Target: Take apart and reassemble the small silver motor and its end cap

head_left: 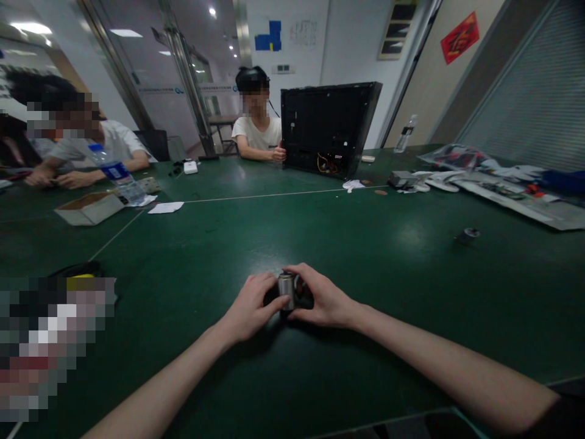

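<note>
A small silver metal cylinder, which looks like a small electric motor (286, 289), stands upright low over the green table (219, 244) in front of me. My left hand (256, 303) grips it from the left, thumb pressed across its front and fingers behind. On the other side my right hand (323, 297) curves around it, with the index finger at its top and the thumb near its base. Between my right hand's finger and thumb a dark gap shows. Whether the cylinder's base touches the tabletop, I cannot tell.
A similar metal cylinder (468, 234) lies to the right. Across the table a person (258, 131) holds a large black panel (326, 131); another person sits left. Around are an open box (89, 209), a water bottle (119, 177) and a cluttered white board (525, 204).
</note>
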